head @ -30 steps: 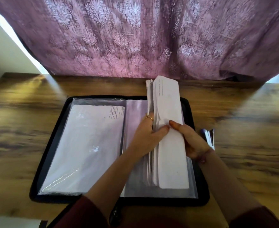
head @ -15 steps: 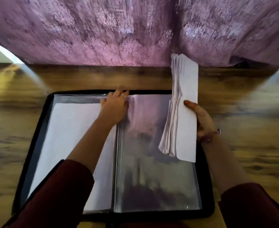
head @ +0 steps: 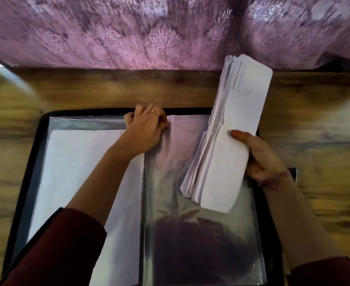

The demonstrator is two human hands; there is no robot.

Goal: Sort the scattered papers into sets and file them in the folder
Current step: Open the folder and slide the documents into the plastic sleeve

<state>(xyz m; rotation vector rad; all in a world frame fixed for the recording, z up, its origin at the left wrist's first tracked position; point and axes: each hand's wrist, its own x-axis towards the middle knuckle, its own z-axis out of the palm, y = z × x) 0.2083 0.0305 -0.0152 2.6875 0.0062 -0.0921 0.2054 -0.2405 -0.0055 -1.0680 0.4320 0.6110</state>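
Display folder (head: 28, 162) lies open on the wooden desk (head: 314, 129), black rim showing on all sides.

Change noted: a second ago both hands were closed together on the paper stack, which stood on the folder's right page. The stack of papers (head: 229, 141) is now lifted clear of that page and held off to the folder's right half, tilted, its far end reaching past the folder's far rim toward the purple curtain (head: 128, 34). The right hand (head: 260, 159) alone grips it, thumb across the top sheet, fingers wrapped beneath. The left hand (head: 147, 129) has moved to the folder's far edge at the spine, fingers curled and pinching at the top of a clear sleeve (head: 201, 234).

Left sleeve of the folder already holds a filed sheet (head: 77, 172). The right sleeve appears empty.

Assessment: the sleeve mouth is being opened to receive the next set; filing is partly done, with most of the stack outstanding.
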